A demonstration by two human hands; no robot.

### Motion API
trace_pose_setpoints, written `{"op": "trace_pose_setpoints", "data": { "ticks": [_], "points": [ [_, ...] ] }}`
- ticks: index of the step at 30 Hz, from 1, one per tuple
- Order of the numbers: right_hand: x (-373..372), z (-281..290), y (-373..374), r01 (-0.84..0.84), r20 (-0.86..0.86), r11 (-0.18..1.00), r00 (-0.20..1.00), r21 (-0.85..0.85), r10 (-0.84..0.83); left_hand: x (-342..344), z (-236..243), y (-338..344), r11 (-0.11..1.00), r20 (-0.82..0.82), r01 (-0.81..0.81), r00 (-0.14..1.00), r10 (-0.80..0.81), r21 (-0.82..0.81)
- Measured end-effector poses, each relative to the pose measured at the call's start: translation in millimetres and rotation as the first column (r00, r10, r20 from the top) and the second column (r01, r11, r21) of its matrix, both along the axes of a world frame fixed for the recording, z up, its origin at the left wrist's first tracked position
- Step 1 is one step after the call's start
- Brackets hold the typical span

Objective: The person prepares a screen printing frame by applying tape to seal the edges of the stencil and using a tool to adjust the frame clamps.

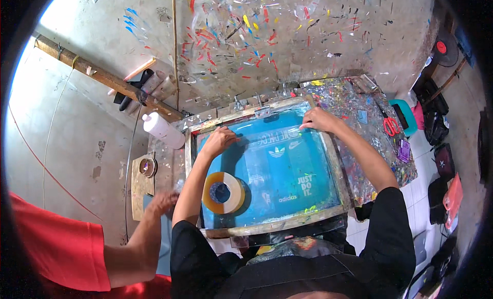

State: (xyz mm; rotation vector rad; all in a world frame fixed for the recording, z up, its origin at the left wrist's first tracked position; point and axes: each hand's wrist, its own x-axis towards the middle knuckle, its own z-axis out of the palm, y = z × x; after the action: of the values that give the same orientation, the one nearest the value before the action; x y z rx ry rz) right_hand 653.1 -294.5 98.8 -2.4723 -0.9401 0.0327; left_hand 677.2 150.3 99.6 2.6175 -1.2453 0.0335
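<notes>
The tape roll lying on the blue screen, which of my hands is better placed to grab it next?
Probably the left. The tape roll lies on the near-left part of the screen, right beside your left forearm, and your left hand is nearer to it. Your right hand is pressing at the far-right edge.

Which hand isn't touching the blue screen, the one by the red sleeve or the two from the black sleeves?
The red-sleeved person's hand rests left of the blue printing screen. The left hand and right hand both press on it.

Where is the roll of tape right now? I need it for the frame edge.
In the head view, the tape roll lies flat on the blue screen, in its near left part, just right of the person's left forearm and behind the left hand.
</notes>
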Motion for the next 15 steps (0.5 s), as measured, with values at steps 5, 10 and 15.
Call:
{"op": "trace_pose_setpoints", "data": {
  "ticks": [5, 10, 15],
  "points": [
    [5.2, -6.0, -7.9, -0.025, -0.006, 1.000, 1.000, -0.010, 0.025, 0.3, 10.2, -9.7, 0.995, 0.023, -0.095, 0.995, 0.095, -0.035],
    [12.2, -3.1, -1.7, -0.092, 0.052, 0.995, 0.994, -0.045, 0.094, 0.7, -0.2, -49.6, 0.990, -0.136, -0.072, 0.989, 0.055, -0.119],
    [12.5, -2.3, -7.6, -0.049, -0.006, 0.999, 0.999, 0.004, 0.049, 10.2, -3.6, -63.8, 0.966, -0.254, -0.123, 0.965, 0.063, -0.228]
  ]
}}
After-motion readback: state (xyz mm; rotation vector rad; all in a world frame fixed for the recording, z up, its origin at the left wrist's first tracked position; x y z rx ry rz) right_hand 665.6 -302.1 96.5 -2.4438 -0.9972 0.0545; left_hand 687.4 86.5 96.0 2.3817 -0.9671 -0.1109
